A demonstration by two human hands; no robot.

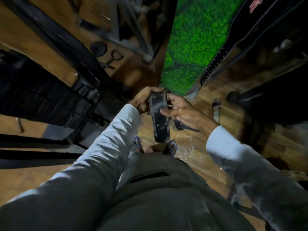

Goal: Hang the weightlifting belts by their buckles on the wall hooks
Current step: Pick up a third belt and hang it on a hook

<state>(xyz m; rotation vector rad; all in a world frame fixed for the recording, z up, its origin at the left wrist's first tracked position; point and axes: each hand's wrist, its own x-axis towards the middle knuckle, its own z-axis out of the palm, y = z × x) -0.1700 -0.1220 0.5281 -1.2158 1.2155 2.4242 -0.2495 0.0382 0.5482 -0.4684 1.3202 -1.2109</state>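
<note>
Right hand (180, 110) pinching black belt (159, 117), left hand (143, 100) gripping top

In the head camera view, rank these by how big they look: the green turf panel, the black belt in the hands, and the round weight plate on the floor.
1. Green turf panel, clearly largest.
2. Black belt, held by left hand and right hand.
3. Weight plate, smallest, though it lies farther from the camera, so true sizes stay unsure.

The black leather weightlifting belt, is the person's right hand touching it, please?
Touching: the head view shows the right hand with its thumb laid on the black leather weightlifting belt.
</note>
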